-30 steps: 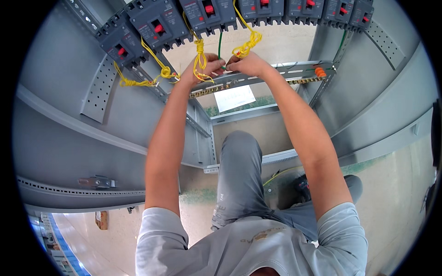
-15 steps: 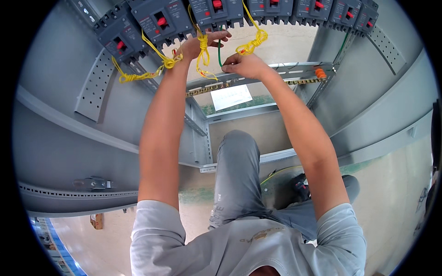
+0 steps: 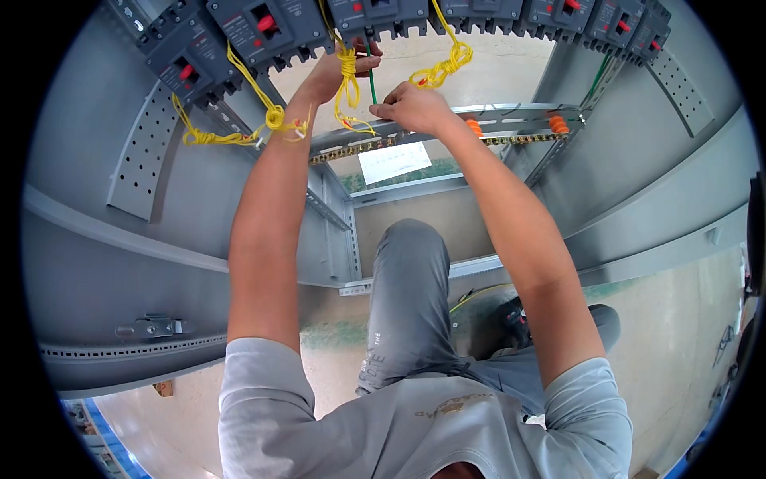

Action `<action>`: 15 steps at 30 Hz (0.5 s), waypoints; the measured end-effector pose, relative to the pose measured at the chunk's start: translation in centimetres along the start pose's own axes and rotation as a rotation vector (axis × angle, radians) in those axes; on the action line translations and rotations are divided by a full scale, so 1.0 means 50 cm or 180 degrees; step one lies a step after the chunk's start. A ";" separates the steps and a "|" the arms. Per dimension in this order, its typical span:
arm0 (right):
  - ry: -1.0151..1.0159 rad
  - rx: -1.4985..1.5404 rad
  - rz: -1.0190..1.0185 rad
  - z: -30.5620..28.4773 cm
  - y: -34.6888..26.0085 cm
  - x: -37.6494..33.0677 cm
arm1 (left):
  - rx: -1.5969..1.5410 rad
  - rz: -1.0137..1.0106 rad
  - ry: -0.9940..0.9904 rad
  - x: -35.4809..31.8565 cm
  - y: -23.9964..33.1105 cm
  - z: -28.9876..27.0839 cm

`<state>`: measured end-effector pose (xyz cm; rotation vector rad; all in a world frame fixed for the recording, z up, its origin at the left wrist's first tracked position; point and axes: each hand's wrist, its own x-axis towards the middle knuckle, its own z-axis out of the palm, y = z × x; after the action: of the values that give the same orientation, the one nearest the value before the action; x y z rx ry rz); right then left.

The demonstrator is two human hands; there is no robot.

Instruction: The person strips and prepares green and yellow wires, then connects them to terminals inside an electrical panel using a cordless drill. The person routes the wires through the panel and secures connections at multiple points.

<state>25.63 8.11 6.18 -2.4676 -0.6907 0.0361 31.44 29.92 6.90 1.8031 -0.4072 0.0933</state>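
The left forearm (image 3: 273,191) reaches steeply forward, the left hand (image 3: 325,77) the higher of the two, with fingers (image 3: 364,64) loosely bent toward the right; the right forearm (image 3: 504,188) slants inward, the right hand (image 3: 413,108) turned leftward, its fingertips (image 3: 381,110) bunched

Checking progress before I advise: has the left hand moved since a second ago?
Yes, the left hand has moved up, away from the rail and toward the breakers.
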 end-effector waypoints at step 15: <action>-0.0568 0.0314 0.0219 -0.006 0.011 0.039 | -0.2182 0.0381 -0.0543 0.045 0.022 -0.057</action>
<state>27.62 8.48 6.39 -2.4118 -0.6614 0.3126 33.64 31.90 9.30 1.1127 -0.5861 -0.1091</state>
